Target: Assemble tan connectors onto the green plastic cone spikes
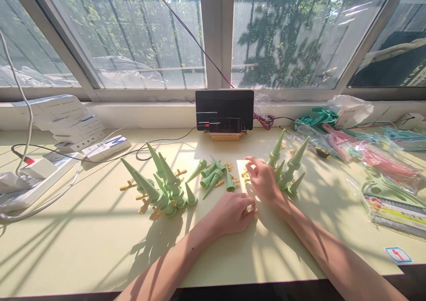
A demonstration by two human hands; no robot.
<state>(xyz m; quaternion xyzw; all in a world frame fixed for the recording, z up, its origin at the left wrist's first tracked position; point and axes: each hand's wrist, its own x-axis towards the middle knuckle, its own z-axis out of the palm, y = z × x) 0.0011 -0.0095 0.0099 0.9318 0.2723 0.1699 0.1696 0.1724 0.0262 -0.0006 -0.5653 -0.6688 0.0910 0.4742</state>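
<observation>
My left hand (234,213) is low over the table, with fingers loosely bent and slightly apart; nothing shows in them. Just beyond and to the right, my right hand (263,177) has its fingers curved and spread beside small yellow pieces (245,176). A pile of loose green cones (213,172) lies ahead of my left hand, more yellow bits among them. On the left stands a cluster of green spiked towers (159,183) with yellow pegs sticking out. A similar green cluster (290,166) stands behind my right hand, which partly covers it.
A black screen (224,106) with a phone (225,125) before it stands by the window. White boxes (66,119), a power strip (40,183) and cables lie left. Bagged pink parts (382,159), bagged green parts (386,188) and a black-yellow tool (322,152) lie right.
</observation>
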